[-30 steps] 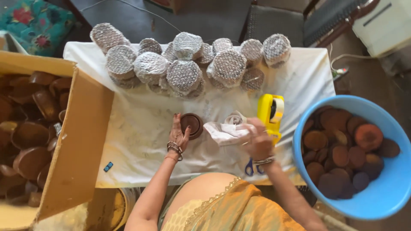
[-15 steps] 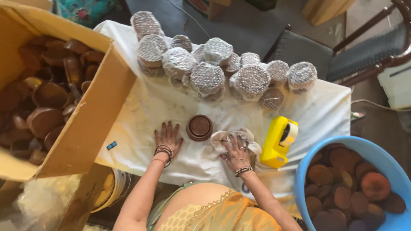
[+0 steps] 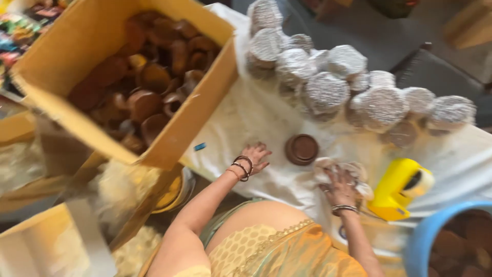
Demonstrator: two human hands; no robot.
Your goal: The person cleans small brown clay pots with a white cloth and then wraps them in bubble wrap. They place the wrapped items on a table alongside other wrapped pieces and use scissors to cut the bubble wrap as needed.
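**Work table with clay cups, wrapping sheet and tape dispenser**

- Left hand [image 3: 253,155]: open, fingers spread, palm down on the white cloth [image 3: 246,118] near the front edge of the table. Dark bangles sit at the wrist. It touches nothing but the cloth.
- Right hand [image 3: 339,185]: open, fingers spread, pressed flat on a crumpled white sheet [image 3: 328,166] that lies near the front edge. Bangles at this wrist too.
- Brown clay cup [image 3: 302,149]: round, standing on the cloth between the two hands and a little further back; just beside the crumpled sheet, apart from the left hand. Neither hand touches it.
- Yellow tape dispenser [image 3: 400,187]: on the cloth just beside the right hand, towards the table's right end.
- Wrapped cups [image 3: 328,92]: a cluster of round pieces covered in silvery-white netted wrap, some stacked, ranged along the far edge of the table from its left corner to its right end.
- Cardboard box [image 3: 200,110]: open, yellow-brown, standing at the left end of the table, one wall just beside the cloth; filled with loose brown clay cups [image 3: 148,97].
- Blue cap [image 3: 200,146]: a small blue item on the cloth at the foot of the box wall; its kind cannot be told.
- Blue tub [image 3: 425,238]: at the table's right front corner, partly cut off by the frame, holding more brown clay pieces.
- Picture is motion-blurred; fine detail of the sheet is unclear.
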